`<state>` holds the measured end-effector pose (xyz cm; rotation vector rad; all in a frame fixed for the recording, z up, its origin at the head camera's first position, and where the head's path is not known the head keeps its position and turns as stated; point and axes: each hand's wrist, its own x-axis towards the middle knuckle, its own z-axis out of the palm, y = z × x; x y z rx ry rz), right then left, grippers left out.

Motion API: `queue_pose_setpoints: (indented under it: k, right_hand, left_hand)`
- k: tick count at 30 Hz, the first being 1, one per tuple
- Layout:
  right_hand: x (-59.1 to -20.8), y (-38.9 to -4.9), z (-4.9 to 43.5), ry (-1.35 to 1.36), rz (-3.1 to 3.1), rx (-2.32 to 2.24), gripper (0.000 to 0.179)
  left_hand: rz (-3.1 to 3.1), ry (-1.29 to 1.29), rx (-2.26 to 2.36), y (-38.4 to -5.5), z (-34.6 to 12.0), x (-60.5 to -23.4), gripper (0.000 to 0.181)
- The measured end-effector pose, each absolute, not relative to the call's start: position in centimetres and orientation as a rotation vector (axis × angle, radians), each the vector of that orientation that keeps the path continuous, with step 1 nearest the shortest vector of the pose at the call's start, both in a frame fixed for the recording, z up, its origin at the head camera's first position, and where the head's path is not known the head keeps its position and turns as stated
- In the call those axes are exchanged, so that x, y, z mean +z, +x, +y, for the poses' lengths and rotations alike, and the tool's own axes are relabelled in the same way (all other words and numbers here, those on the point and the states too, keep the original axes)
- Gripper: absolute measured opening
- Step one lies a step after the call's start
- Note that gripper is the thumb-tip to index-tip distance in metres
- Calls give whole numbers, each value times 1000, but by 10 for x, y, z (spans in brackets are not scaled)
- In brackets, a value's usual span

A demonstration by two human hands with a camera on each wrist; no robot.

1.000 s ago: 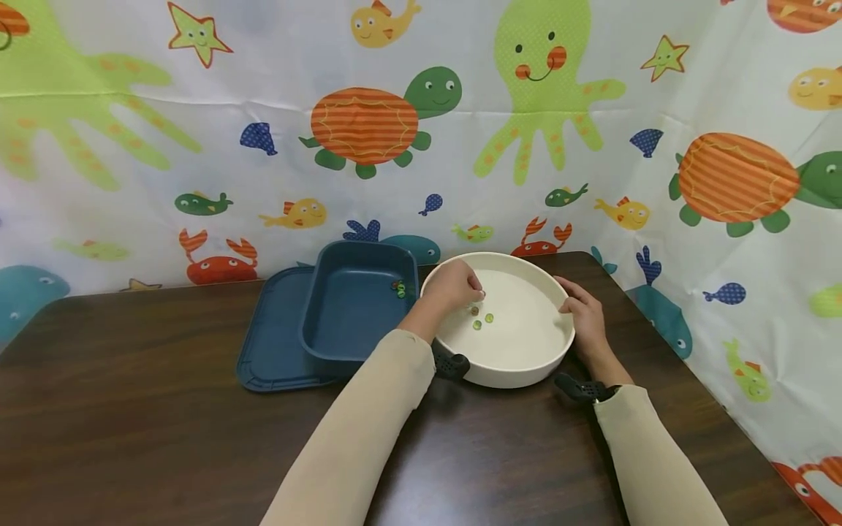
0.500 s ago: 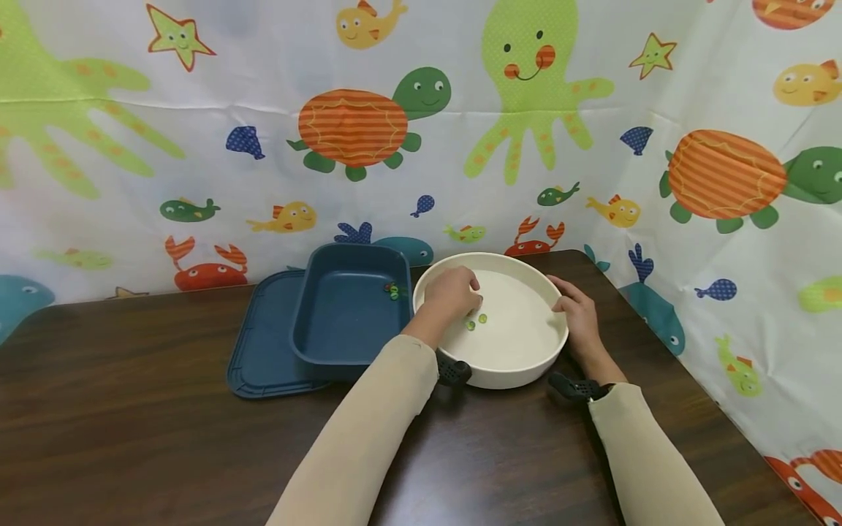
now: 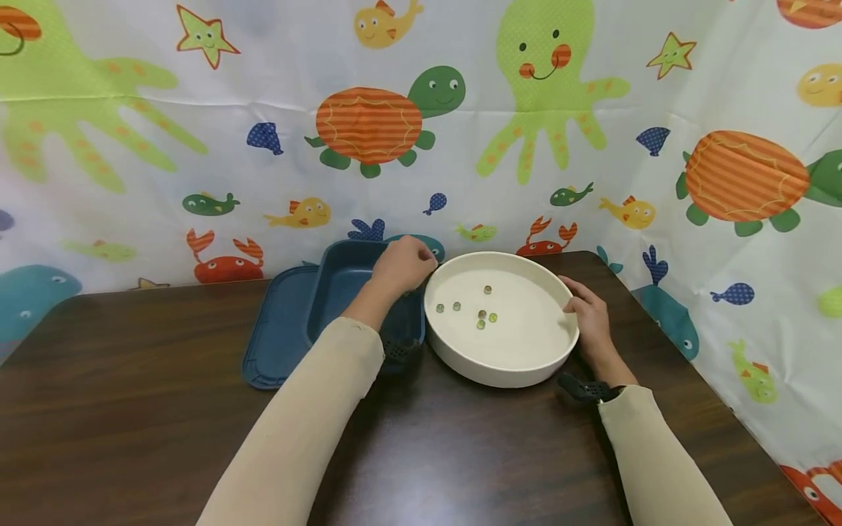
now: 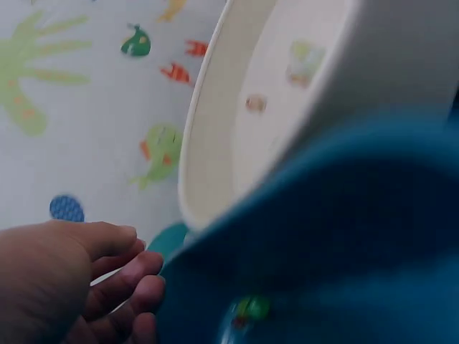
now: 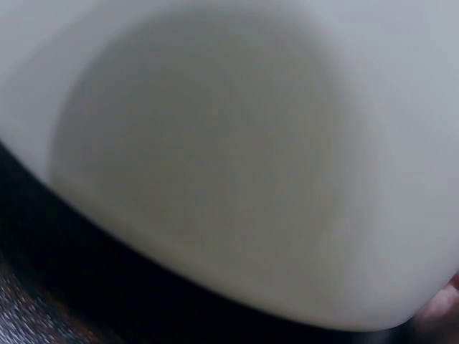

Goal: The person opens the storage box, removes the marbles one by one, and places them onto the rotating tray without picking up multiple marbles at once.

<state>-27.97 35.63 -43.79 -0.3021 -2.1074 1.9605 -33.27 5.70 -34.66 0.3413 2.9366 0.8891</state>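
Loosely curled, the left hand (image 3: 401, 264) hovers near the blue bin (image 3: 342, 283), any hold unclear; the right hand (image 3: 590, 315) clasps the round white dish (image 3: 520, 340).

Left hand (image 3: 403, 263) partly hides blue bin (image 3: 342, 285); right wrist view: cream bowl (image 5: 229, 158) blurred, cropped.

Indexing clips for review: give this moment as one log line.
left hand: near blue rectangular tub, fingers bent, grasp unclear; right hand: grips rim of white round pan; small round pieces: inside pan, others in tub
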Motion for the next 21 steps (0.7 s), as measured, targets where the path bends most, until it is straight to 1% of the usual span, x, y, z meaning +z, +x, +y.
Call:
queue_pose_setpoints:
  k: [3, 8, 15, 21]
  right_hand:
    - [-438, -279, 358, -295, -2109, 1959, 59]
    - [-440, -280, 358, -276, -2111, 1973, 59]
    - [-442, -283, 360, -270, -2098, 2011, 59]
    - [-441, -284, 363, -283, -2089, 2015, 59]
  left_hand:
    - [2947, 301, 853, -338, 35, -341, 26]
    - [2884, 312, 801, -352, 11, -342, 24]
    - [2760, 373, 741, -370, -2, -362, 15]
    - [2705, 409, 677, -378, -3, -372, 15]
